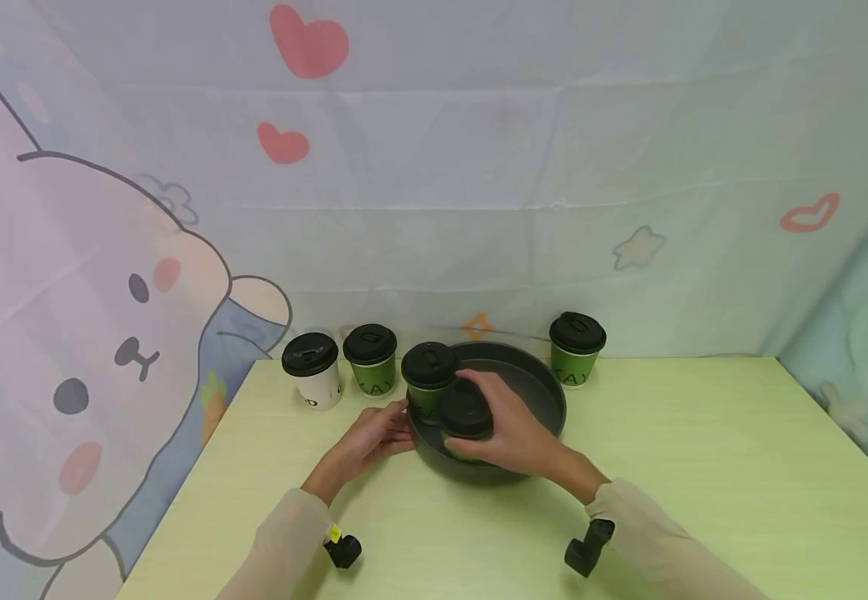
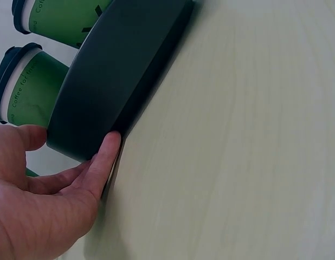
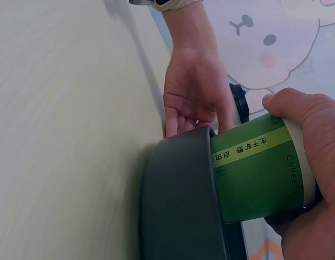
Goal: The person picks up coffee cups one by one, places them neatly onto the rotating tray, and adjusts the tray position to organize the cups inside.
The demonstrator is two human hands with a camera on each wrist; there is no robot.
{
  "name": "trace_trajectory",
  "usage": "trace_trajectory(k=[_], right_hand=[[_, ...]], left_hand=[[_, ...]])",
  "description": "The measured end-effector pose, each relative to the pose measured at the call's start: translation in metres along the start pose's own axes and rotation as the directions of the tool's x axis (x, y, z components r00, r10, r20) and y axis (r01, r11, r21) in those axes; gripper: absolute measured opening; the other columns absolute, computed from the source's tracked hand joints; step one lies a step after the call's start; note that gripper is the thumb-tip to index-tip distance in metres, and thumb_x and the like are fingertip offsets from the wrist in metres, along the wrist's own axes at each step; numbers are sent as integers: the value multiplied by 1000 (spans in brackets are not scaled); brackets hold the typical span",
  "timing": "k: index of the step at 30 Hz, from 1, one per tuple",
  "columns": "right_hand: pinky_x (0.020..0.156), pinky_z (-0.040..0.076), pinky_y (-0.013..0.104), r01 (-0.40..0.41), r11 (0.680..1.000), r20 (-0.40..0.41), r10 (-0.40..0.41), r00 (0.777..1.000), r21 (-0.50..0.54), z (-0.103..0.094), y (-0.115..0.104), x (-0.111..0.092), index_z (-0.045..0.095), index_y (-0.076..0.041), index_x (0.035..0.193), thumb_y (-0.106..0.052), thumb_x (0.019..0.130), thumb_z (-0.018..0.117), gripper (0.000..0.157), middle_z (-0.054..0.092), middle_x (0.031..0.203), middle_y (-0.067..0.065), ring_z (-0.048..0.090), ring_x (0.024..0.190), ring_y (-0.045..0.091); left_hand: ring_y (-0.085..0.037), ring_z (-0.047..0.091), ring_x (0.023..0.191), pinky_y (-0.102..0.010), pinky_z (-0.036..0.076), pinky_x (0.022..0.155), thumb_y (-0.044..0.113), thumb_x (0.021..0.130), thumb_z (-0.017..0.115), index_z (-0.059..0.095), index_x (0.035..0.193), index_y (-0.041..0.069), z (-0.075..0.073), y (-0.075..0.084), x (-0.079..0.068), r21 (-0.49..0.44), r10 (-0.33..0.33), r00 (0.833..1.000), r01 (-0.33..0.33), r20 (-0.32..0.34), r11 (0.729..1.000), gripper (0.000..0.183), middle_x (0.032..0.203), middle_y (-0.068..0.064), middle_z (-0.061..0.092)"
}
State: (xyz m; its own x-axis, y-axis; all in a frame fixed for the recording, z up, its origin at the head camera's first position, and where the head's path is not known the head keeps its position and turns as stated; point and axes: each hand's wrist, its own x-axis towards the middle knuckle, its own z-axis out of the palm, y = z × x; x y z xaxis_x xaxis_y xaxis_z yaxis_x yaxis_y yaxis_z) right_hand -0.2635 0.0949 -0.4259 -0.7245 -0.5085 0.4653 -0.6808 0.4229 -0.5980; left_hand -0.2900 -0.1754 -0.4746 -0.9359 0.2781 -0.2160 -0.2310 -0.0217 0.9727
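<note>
My right hand (image 1: pixel 512 429) holds a green paper coffee cup (image 3: pixel 259 168) by its black lid (image 1: pixel 466 410) from above. The cup stands upright in the near part of a round dark pan (image 1: pixel 542 392); whether its base touches the pan's floor is hidden. Another green paper cup (image 1: pixel 425 402) with a black lid is in the pan, just behind and left of it. My left hand (image 2: pixel 53 200) is at the pan's left side, its thumb touching near the rim and its fairly straight fingers against the lower outer wall.
Left of the pan stand a white lidded cup (image 1: pixel 319 387) and a green lidded cup (image 1: pixel 374 375). One more green lidded cup (image 1: pixel 574 362) is at the pan's back right. A printed cloth (image 1: pixel 434 167) hangs behind the light wooden table (image 1: pixel 704 467).
</note>
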Motion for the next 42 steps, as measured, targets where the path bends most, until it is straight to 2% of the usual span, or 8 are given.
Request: trace_trajectory(k=[12, 23, 34, 42], right_hand=[[115, 41, 50, -14, 1000, -35, 14, 999, 2, 14, 3, 4, 42, -5, 154, -37, 82, 89, 91, 49, 148, 10, 47, 138, 25], [114, 42, 52, -56, 998, -24, 57, 998, 13, 16, 2, 5, 40, -8, 155, -39, 83, 87, 91, 47, 150, 11, 46, 139, 26], [115, 40, 53, -56, 998, -4, 56, 998, 17, 16, 1, 4, 37, -8, 157, -41, 86, 85, 92, 43, 154, 12, 43, 142, 27], [117, 37, 56, -68, 997, 15, 67, 998, 39, 9, 3, 0, 27, -15, 164, -50, 84, 85, 105, 34, 163, 7, 36, 148, 26]], left_hand=[[-20, 70, 95, -35, 60, 93, 31, 111, 47, 51, 133, -19, 0, -1, 1, 2, -4, 1000, 4, -3, 1000, 55, 107, -16, 64], [-20, 69, 95, -34, 60, 93, 31, 111, 48, 50, 133, -19, 0, -1, 1, -9, -2, 1000, 2, -1, 1000, 55, 106, -15, 65], [-18, 69, 90, -32, 61, 90, 29, 110, 48, 53, 129, -18, 1, -1, 2, -21, -10, 1000, 10, -18, 1000, 51, 101, -12, 63], [-18, 69, 90, -33, 60, 91, 30, 111, 48, 52, 129, -19, 1, -2, 2, -25, -12, 1000, 12, -12, 1000, 52, 102, -13, 62]])
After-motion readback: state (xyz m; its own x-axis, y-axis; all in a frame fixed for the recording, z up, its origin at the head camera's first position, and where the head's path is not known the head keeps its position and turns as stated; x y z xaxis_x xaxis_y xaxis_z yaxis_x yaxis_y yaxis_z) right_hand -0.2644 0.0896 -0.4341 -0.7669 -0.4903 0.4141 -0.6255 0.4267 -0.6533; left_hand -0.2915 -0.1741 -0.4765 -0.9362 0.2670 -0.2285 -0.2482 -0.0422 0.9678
